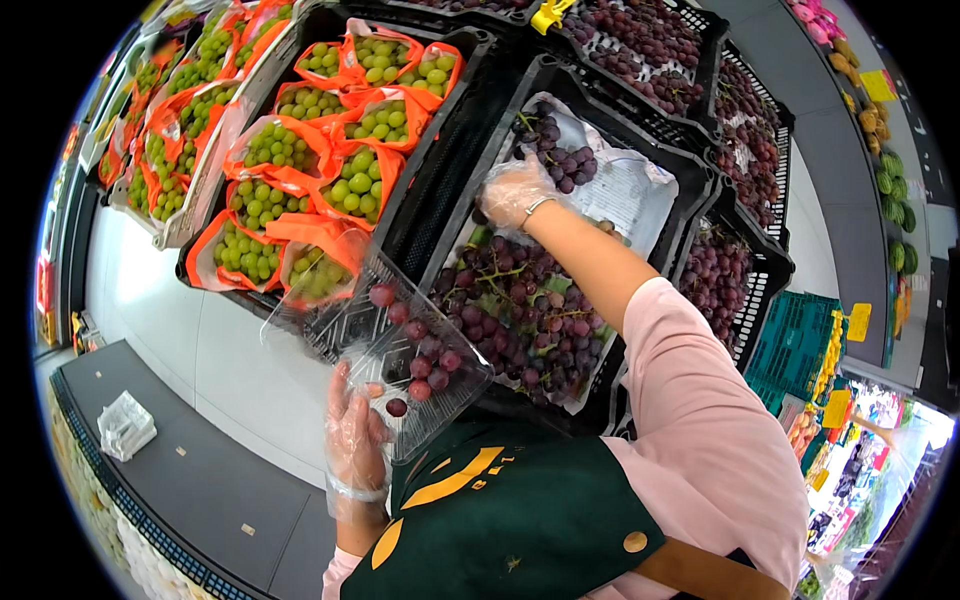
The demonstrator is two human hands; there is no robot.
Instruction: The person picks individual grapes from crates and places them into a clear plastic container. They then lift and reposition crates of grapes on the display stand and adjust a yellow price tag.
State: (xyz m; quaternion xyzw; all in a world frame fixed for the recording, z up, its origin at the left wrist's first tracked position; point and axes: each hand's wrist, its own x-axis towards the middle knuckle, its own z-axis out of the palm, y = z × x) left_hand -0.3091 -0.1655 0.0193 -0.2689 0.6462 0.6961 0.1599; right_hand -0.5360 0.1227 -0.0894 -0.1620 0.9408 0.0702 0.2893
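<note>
My left hand [356, 435], in a clear plastic glove, holds a transparent hinged clamshell box [442, 341] by its near side. Its lid stands folded open, and several loose red grapes lie inside. My right hand [519, 193], gloved the same way, reaches into a black plastic crate [480, 169]. Its fingers touch the edge of a dark purple grape bunch [570, 161] near the crate's far end; whether they grip it I cannot tell. More red-purple grapes [510, 315] with green stems fill the crate's near part, and white printed paper [626, 199] lines it.
At the left, crates hold green grapes in orange-edged bags [277, 146]. Black crates of red grapes [637, 45] stand beyond and to the right. A yellow clip [551, 15] sits on a crate rim. White plastic bags [127, 425] lie on the grey counter [225, 465] at lower left.
</note>
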